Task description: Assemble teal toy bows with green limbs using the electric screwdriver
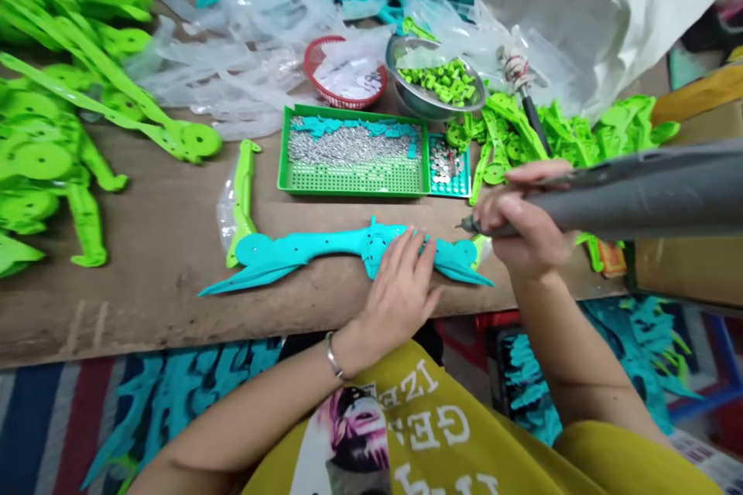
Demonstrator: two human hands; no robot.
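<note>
A turquoise plastic toy bow [307, 245] lies lengthwise on the table in front of me, its pointed tips spread left and right. My left hand [403, 282] rests on it right of the middle, fingers stretched out and flat. In my right hand [534, 224] is a grey power screwdriver [644, 189], fingers wrapped round its front end. Its tip points left and hovers near the bow's right arm, apart from it as far as I can see. A bright green part [244, 189] with clear plastic stands out behind the bow's left arm.
Behind the bow sits a green tray [354, 189] of screws and small turquoise pieces. A red basket [316, 62], a metal bowl [409, 97] of green bits and a small turquoise tray [456, 189] stand nearby. Green parts [43, 155] pile up left; a cardboard box [685, 271] is right.
</note>
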